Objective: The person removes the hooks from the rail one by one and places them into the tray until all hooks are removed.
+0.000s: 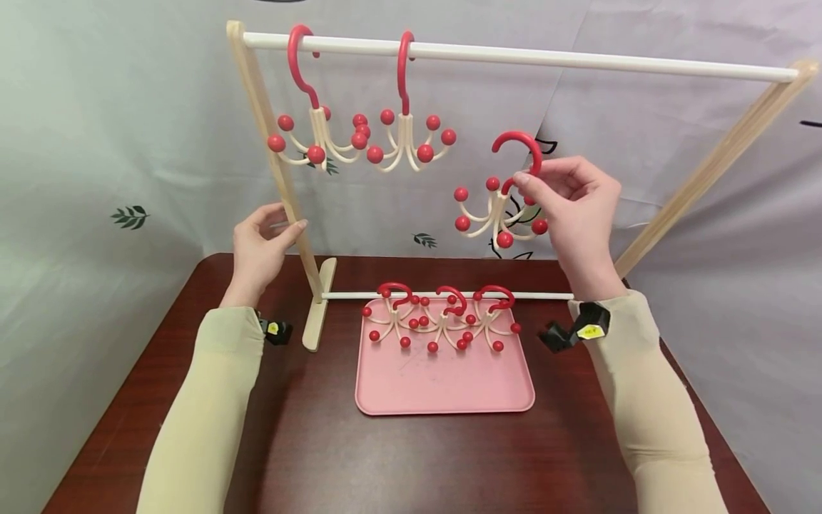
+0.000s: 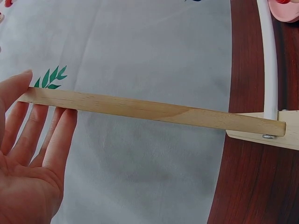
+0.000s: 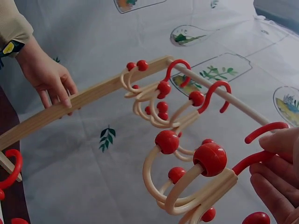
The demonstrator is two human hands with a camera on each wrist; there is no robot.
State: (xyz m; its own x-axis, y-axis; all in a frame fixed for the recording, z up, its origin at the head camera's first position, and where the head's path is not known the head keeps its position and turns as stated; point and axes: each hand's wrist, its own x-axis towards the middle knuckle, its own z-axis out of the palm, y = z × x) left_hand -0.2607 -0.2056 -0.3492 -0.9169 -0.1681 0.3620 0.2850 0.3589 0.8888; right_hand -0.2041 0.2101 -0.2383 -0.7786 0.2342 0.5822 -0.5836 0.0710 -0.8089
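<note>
My right hand (image 1: 581, 210) pinches the red hook of a cream multi-arm hanger with red ball tips (image 1: 497, 214), held in the air below the white top rail (image 1: 578, 61). The right wrist view shows this hanger (image 3: 205, 191) close up, thumb and fingers on its hook. With thumb and fingers, my left hand (image 1: 260, 246) grips the left wooden post (image 1: 282, 164) of the rack; the left wrist view shows that post (image 2: 140, 108) between thumb and fingertips. Two matching hangers, one at the left (image 1: 317, 132) and another beside it (image 1: 405, 139), hang from the top rail.
Three more hangers (image 1: 443, 321) lie on a pink tray (image 1: 443, 389) on the dark wooden table (image 1: 308, 442). A white lower bar (image 1: 349, 295) runs behind the tray, and the right post (image 1: 713, 171) leans outward. A grey patterned cloth (image 1: 160, 178) hangs behind.
</note>
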